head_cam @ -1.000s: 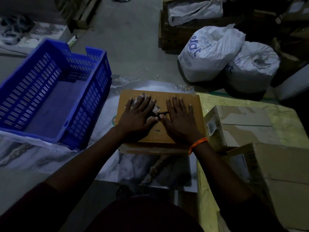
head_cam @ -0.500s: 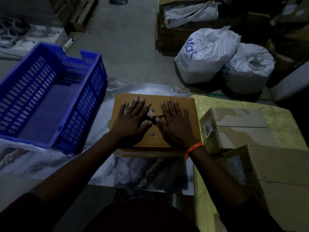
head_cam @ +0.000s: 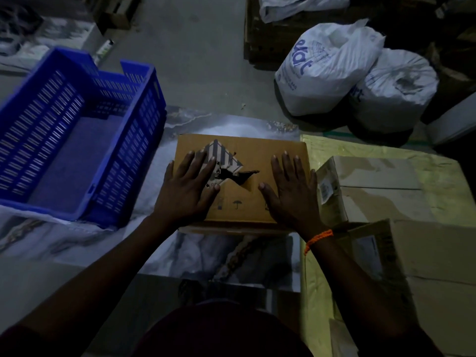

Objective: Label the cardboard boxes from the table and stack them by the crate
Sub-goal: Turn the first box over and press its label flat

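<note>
- Closest to me, on the right, a big pale cardboard box stands on the yellow-green table. A second pale box sits just behind it with a small printed sticker on its left side.
- A marble-patterned sheet covers the lower surface in front of the person.
- An orange thread band circles the right wrist.
- The brown cardboard box sits on that sheet, between the table edge and the crate, right up beside the second pale box.
- The left hand lies flat on the box top, fingers straight and spread, gripping nothing. Its fingertips cover the lower left part of a striped diamond label.
- The right hand is also flat and splayed on the right part of the top, clear of the label, holding nothing.
- A dark torn patch shows at the label's lower right corner, between the two hands.
- The blue slotted crate stands just left of the box.
- Farther back on the grey floor, two tied white sacks lean together, the nearer one printed with blue letters.
</note>
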`<state>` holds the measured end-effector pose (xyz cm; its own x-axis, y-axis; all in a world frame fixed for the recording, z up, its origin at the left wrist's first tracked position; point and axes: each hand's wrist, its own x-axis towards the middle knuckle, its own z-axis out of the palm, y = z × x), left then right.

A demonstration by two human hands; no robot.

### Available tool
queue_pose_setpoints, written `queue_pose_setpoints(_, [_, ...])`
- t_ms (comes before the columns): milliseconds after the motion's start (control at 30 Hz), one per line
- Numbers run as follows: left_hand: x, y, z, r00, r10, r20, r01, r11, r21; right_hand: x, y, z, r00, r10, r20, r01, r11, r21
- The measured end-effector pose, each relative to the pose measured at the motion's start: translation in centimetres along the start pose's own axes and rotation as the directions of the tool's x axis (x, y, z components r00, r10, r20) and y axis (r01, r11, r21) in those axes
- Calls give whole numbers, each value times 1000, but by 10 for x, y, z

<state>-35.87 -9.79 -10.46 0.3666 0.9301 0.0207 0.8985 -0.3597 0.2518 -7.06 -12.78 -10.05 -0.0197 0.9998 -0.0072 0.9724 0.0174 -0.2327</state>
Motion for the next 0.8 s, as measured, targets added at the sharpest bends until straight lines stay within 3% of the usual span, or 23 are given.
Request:
queue_pose_setpoints(100, [0,2,1,997,-59,-57,55,996,-71,1,-1,-4,985,159,-70,-147,979,143])
queue_pose_setpoints(167, [-2,5,-1,984,-154,-86,140,978,-153,3,-3,-10,944,324,-64,-293,912,287])
queue_pose_setpoints(267, [4,7,-9,926,-378,1,343,838,-424,17,-3,-19,868,495,41,-461,771,439])
queue_pose_setpoints(333, [11,2,-19,907,-421,0,343,739,-580,25,-2,-30,861,501,84,-462,704,540])
queue_pose_setpoints(467, [14,-5,-37,916,-397,-61,243,669,-702,28,3,-47,884,456,99,-383,589,711])
queue_pose_setpoints(600, [17,-3,-45,892,-407,-199,141,666,-732,25,1,-56,874,485,14,-303,523,796])
queue_pose_setpoints(800, [-2,0,-52,854,-446,-267,145,698,-701,-6,-3,-50,794,602,-90,-245,451,858])
